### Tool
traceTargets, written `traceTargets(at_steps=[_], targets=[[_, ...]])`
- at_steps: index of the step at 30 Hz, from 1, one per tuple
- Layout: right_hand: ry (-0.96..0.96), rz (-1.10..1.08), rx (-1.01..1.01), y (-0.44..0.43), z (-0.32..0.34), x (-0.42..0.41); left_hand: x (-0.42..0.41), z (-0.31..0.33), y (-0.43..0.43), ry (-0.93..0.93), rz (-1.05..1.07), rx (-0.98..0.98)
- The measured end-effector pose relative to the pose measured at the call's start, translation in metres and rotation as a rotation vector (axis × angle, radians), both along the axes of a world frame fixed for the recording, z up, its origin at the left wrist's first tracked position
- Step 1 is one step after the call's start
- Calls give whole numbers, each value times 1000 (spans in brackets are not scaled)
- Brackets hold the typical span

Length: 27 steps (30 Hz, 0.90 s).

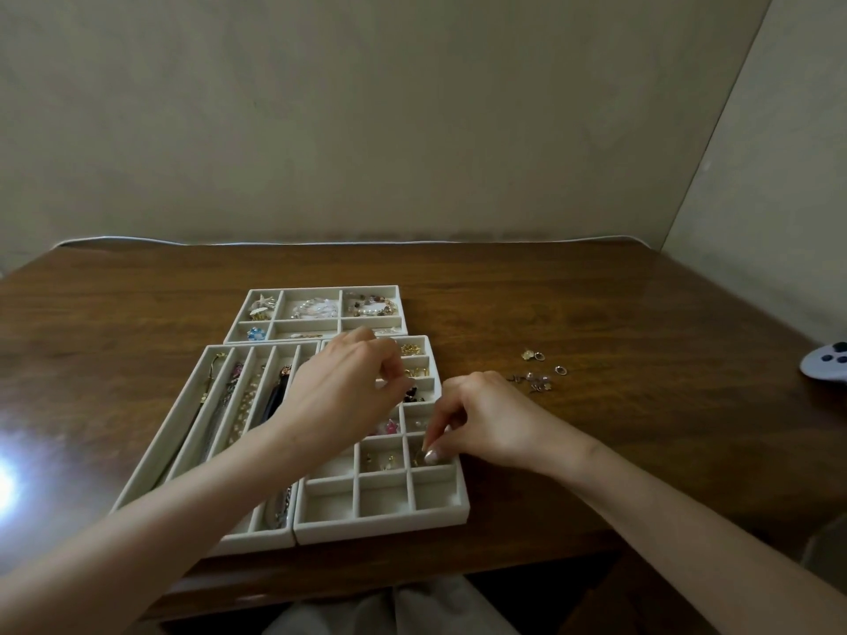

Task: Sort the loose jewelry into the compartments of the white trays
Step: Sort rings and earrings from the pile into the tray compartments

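Three white trays on bench; right hand fingers pinching gold piece; left hand curled, hold unclear.

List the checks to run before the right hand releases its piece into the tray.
1. Right hand pinches the small gold piece: ok.
2. Piece is low inside a right-column compartment of the grid tray: ok.
3. What else lies in that compartment: cannot tell, fingers hide it.
4. Left hand clear of that compartment, farther back over the tray: ok.
5. Table free of loose jewelry: not ok, a cluster lies there.
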State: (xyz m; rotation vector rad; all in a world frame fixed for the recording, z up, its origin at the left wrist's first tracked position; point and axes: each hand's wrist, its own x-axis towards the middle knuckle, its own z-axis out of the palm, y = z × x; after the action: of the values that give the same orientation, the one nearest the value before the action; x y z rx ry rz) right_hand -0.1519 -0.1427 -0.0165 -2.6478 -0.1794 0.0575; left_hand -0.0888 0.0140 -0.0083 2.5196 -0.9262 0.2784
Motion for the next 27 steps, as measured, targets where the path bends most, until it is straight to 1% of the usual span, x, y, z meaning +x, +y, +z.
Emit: traceTargets(at_steps=[3, 5, 12, 20, 27], targets=[[-84, -18, -93, 5, -2, -1, 1, 0, 0, 9, -1, -18], [-119, -15, -112, 7, -3, -2, 1, 0, 0, 10, -6, -29], [-149, -74, 75, -10, 3, 3, 4, -1, -3, 2, -50, -38], [-132, -196, 129, -47, 8, 1, 11, -13, -27, 57, -157, -42], [-143, -343, 173, -98, 5, -8, 17, -20, -59, 87, -235, -19]])
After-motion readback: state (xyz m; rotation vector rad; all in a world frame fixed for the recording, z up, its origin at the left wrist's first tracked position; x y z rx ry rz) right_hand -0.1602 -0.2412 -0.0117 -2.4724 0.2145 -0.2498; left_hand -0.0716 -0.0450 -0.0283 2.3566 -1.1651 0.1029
